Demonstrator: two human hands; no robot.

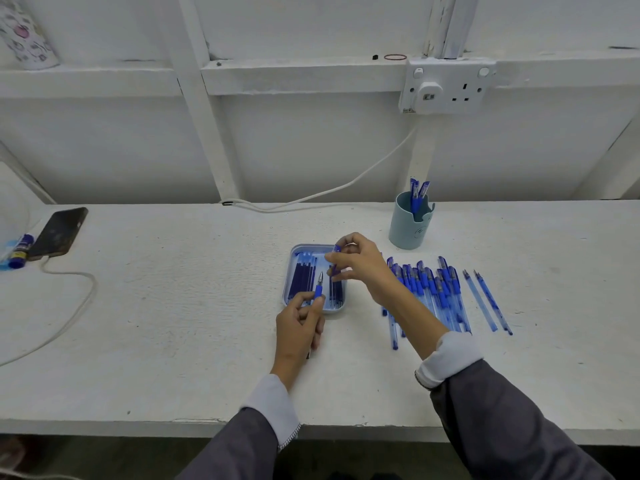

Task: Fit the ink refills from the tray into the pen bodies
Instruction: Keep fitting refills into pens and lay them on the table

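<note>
A pale blue tray on the white bench holds several dark blue ink refills. My left hand grips a blue pen with its metal tip pointing up, just over the tray's near edge. My right hand hovers over the tray's right side and pinches a small blue pen cap between thumb and fingers. To the right of the tray lie several blue pen bodies in a loose row.
A light blue cup with pens in it stands behind the pen row. A phone on a white cable and a glue stick lie at far left. A wall socket sits above.
</note>
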